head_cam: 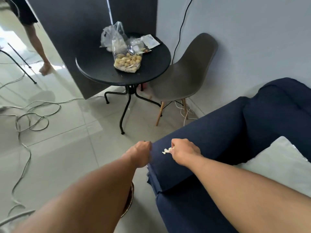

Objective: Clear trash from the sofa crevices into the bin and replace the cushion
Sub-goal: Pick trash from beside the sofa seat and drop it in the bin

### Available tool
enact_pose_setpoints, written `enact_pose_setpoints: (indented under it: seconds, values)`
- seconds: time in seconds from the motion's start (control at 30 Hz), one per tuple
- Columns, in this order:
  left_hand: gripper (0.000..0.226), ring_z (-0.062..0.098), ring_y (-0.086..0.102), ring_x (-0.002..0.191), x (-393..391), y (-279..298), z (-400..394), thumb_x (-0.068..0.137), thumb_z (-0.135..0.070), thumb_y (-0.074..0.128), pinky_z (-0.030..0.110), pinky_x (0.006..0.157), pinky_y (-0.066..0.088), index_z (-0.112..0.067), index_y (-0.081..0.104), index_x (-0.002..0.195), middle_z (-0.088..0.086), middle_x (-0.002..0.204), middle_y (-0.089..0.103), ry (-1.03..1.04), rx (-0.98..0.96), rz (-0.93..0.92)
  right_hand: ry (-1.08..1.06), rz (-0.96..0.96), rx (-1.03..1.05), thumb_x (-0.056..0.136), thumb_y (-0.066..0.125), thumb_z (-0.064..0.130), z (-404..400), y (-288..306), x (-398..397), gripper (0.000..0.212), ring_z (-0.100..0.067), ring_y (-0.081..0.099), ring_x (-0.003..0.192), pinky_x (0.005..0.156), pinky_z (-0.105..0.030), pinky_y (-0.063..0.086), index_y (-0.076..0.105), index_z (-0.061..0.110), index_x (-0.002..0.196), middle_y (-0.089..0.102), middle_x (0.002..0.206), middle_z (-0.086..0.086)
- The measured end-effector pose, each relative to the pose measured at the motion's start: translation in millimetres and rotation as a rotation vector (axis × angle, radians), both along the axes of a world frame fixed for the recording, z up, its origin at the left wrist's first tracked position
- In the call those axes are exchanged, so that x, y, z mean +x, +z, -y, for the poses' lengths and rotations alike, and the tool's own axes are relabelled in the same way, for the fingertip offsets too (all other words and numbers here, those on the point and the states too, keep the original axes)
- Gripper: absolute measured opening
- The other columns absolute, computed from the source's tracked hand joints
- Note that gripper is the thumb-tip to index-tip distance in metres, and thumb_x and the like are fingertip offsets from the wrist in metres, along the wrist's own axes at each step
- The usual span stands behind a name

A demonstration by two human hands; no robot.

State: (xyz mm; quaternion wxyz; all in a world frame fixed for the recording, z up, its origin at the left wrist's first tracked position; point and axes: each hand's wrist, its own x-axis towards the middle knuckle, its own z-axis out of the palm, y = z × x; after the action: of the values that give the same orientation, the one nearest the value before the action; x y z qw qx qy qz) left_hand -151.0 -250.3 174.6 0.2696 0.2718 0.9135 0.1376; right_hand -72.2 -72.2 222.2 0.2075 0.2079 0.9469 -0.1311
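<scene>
Two hands are out in front of us, and only the right hand (184,151) carries anything: a small crumpled white scrap of trash (166,150), pinched at the fingertips and poking out just to its left, above the navy sofa cushion (210,140). Our left hand (142,153) is curled shut on the cushion's front corner, gripping the fabric. The risk, as we judge it, is that light pinch. A scrap that small could slip and drop back onto the cushion or down to the tile floor (75,140), especially if we tug the cushion at the same moment. And we see no bin for certain; only a brown rim (130,199) shows under the left forearm, mostly hidden, so the carry could wander.
</scene>
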Motion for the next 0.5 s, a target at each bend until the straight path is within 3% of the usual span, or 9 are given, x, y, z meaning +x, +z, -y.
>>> enact_pose_setpoints:
  seconds: [0.2, 0.4, 0.5]
  values:
    - [0.036, 0.027, 0.057, 0.115, -4.0, -25.4, 84.5, 0.086, -0.01, 0.048, 0.036, 0.091, 0.049, -0.019, 0.06, 0.119, 0.006, 0.123, 0.058, 0.168, -0.033, 0.065, 0.093, 0.044, -0.049, 0.104, 0.054, 0.027, 76.9, -16.9, -21.1, 0.007, -0.028, 0.062, 0.099, 0.078, -0.039, 0.052, 0.06, 0.024, 0.103, 0.066, 0.113, -0.002]
    - [0.033, 0.029, 0.058, 0.115, 8.3, -50.6, 155.0, 0.088, -0.019, 0.058, 0.037, 0.096, 0.049, -0.019, 0.06, 0.121, 0.008, 0.128, 0.056, 0.247, -0.088, 0.12, 0.18, 0.096, -0.098, 0.103, 0.051, 0.025, 152.9, -39.7, -29.7, 0.011, -0.032, 0.061, 0.098, 0.078, -0.04, 0.052, 0.061, 0.023, 0.101, 0.066, 0.114, -0.007]
    - [0.034, 0.032, 0.058, 0.117, 13.0, -60.6, 176.2, 0.09, -0.016, 0.053, 0.035, 0.095, 0.048, -0.016, 0.061, 0.123, 0.011, 0.129, 0.057, 0.252, -0.109, 0.119, 0.208, 0.126, -0.108, 0.104, 0.05, 0.025, 179.2, -51.2, -31.1, 0.012, -0.034, 0.061, 0.103, 0.076, -0.038, 0.047, 0.062, 0.023, 0.106, 0.066, 0.119, -0.008]
